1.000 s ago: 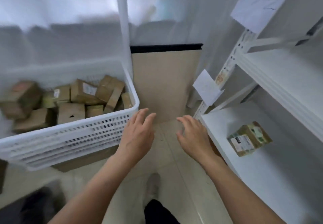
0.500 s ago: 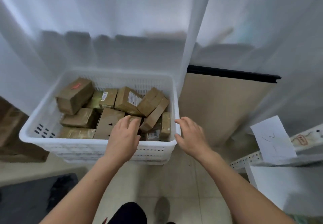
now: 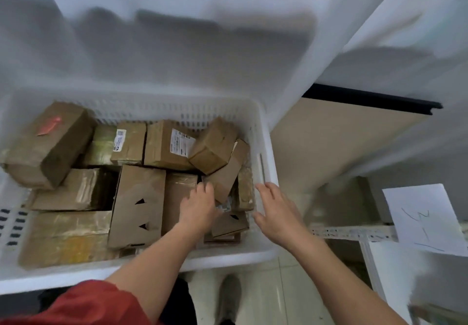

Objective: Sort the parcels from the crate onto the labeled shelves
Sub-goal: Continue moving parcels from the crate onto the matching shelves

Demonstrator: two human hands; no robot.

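A white perforated crate [image 3: 263, 152] holds several brown cardboard parcels. My left hand [image 3: 200, 205] reaches down inside it, fingers spread over a taped parcel [image 3: 177, 195] and touching a tilted narrow parcel [image 3: 228, 172]; it holds nothing that I can see. My right hand [image 3: 276, 210] hovers with straight fingers over the crate's right rim. A small parcel [image 3: 215, 144] lies tilted on top at the right. A large parcel with a red mark [image 3: 50, 142] sits at the far left.
White shelving [image 3: 354, 232] with a paper label [image 3: 428, 220] stands to the right. A beige board with a black top edge [image 3: 342, 142] leans behind. White curtains hang at the back. My shoe [image 3: 229, 297] is on the tiled floor below.
I have moved closer to the crate. My left hand went from above the front rim down onto the parcels; my right hand shifted to the crate's right rim.
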